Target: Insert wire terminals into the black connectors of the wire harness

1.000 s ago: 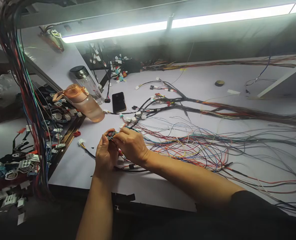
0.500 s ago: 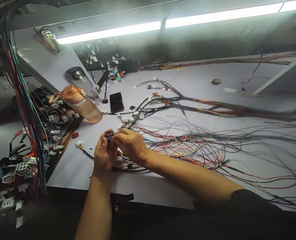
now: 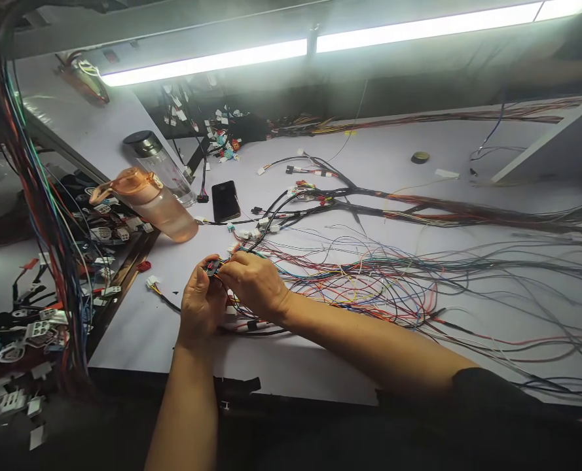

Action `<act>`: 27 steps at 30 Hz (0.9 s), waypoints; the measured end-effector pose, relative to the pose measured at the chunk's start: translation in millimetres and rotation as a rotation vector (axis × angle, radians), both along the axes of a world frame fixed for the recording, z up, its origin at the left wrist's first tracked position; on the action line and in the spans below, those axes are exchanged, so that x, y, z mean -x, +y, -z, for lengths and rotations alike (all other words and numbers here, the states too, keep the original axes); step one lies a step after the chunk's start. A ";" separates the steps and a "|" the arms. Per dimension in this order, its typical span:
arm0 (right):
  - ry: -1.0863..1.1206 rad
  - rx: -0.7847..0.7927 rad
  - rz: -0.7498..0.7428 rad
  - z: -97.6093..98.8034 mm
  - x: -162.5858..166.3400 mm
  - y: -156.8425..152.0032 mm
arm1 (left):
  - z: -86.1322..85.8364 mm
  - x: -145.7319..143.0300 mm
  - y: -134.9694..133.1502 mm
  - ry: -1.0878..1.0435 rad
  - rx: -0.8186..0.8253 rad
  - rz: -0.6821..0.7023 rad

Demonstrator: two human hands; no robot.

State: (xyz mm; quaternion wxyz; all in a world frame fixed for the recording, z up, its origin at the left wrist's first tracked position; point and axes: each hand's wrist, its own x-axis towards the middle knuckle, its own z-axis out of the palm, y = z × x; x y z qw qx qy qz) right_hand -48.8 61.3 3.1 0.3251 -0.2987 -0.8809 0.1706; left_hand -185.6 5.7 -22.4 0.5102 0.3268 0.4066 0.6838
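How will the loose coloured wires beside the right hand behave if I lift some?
The loose coloured wires will probably sag and flop, since they look thin and curve freely across the white table. They seem likely to snag, as many strands cross. Single strands should bend easier than the thicker, black-wrapped harness behind them.

You have a small dark connector (image 3: pixel 213 267), red showing on its face, tilted in your left hand (image 3: pixel 196 302), thin coloured wires (image 3: pixel 222 263) running from it to your right hand (image 3: pixel 257 282).
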 end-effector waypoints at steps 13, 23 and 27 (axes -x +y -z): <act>-0.046 0.007 -0.022 -9.9 -0.7 -1.9 | -4.6 -3.2 0.5 -0.047 -0.005 0.010; -0.002 0.014 -0.030 -4.1 -6.7 -0.9 | -4.1 -5.4 1.0 -0.024 0.016 0.016; -0.006 0.005 -0.022 -5.2 -5.4 -1.8 | -2.9 -5.9 0.0 -0.043 0.010 0.008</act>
